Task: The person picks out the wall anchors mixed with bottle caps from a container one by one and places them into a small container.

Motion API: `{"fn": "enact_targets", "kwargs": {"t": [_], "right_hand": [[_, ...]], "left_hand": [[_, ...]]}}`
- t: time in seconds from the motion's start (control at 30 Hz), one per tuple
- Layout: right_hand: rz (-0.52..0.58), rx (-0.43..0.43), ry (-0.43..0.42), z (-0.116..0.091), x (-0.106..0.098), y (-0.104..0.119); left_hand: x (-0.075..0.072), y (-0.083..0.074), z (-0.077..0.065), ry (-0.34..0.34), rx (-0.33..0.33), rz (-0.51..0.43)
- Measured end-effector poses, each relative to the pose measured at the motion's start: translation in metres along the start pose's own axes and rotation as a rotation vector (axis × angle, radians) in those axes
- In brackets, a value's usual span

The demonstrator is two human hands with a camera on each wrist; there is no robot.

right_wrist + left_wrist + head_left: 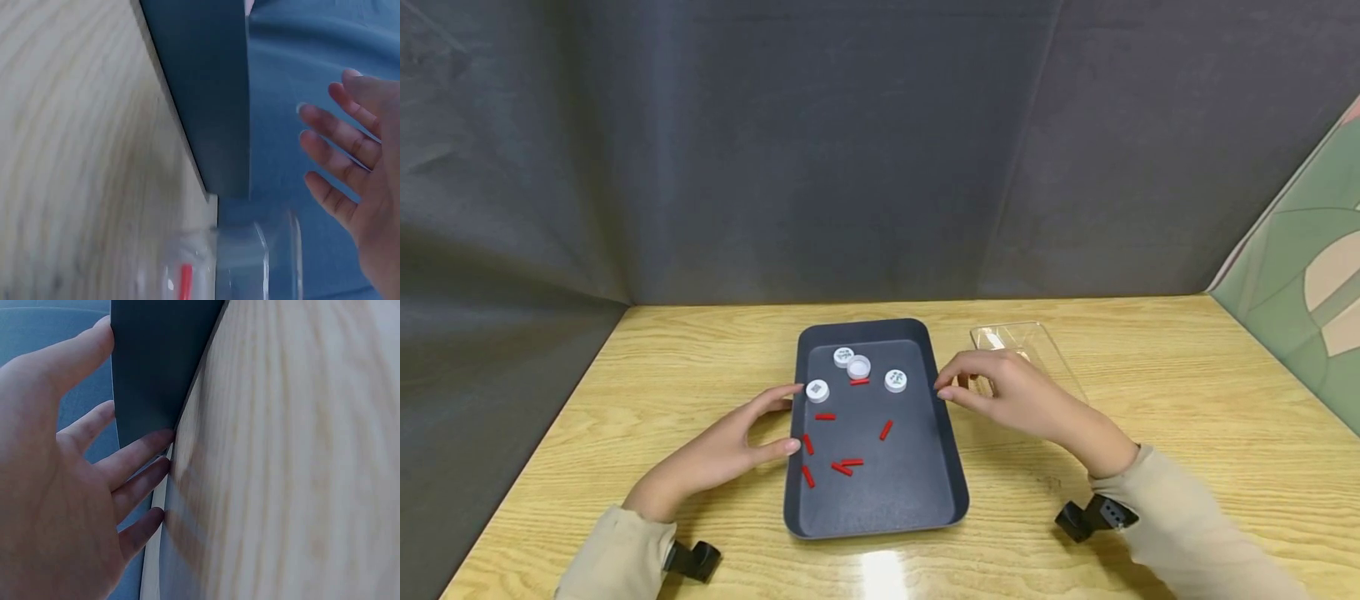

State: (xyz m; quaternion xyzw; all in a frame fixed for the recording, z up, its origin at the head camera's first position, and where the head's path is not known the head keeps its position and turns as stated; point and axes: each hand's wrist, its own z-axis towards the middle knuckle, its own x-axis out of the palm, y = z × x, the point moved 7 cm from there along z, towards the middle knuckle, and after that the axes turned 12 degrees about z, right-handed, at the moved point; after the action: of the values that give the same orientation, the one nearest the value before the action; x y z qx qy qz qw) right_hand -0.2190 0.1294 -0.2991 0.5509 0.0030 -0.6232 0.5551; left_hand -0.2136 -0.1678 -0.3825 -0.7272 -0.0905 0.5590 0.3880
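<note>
My left hand [718, 458] is at the left rim of a dark grey tray [910, 492], its thumb and index fingertip right at the edge. In the left wrist view the same hand [69, 487] has spread fingers along the tray's outer wall [162, 356]. Beyond the right rim, my right hand [1011, 396] is raised with loosely bent fingers and nothing in them. White round caps lie toward the tray's far end: a printed cap [896, 381] on the right, others at left, and a cap with its hollow side up [858, 367]. Several short red sticks [887, 430] are scattered across the tray.
A clear plastic container [1056, 354] stands on the wooden table [1187, 400] right of the tray, partly behind my right hand. A red stick [185, 281] shows through it in the right wrist view. Dark cloth [850, 167] hangs behind the table.
</note>
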Motion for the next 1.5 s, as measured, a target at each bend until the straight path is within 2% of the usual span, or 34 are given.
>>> {"fn": "enact_targets", "kwargs": {"t": [0.27,0.43,0.67,0.83,1.17,1.5], "right_hand": [[0.065,-0.017,0.093,0.014,0.027,0.006],[0.085,-0.066,0.133,0.021,0.041,0.006],[0.036,-0.079,0.177,0.029,0.060,-0.002],[-0.015,-0.065,0.253,0.035,0.072,-0.008],[-0.003,-0.002,0.406,0.046,0.088,-0.022],[-0.116,-0.018,0.437,0.049,0.094,-0.021]], "left_hand": [[0.000,0.000,-0.001,0.002,0.005,-0.008],[-0.001,0.000,-0.001,0.001,0.004,-0.006],[0.001,0.002,-0.002,0.011,-0.016,-0.017],[0.000,0.003,-0.002,0.011,-0.021,-0.018],[0.001,0.004,-0.002,0.012,-0.026,-0.024],[0.000,0.005,0.000,0.007,-0.030,-0.023]]}}
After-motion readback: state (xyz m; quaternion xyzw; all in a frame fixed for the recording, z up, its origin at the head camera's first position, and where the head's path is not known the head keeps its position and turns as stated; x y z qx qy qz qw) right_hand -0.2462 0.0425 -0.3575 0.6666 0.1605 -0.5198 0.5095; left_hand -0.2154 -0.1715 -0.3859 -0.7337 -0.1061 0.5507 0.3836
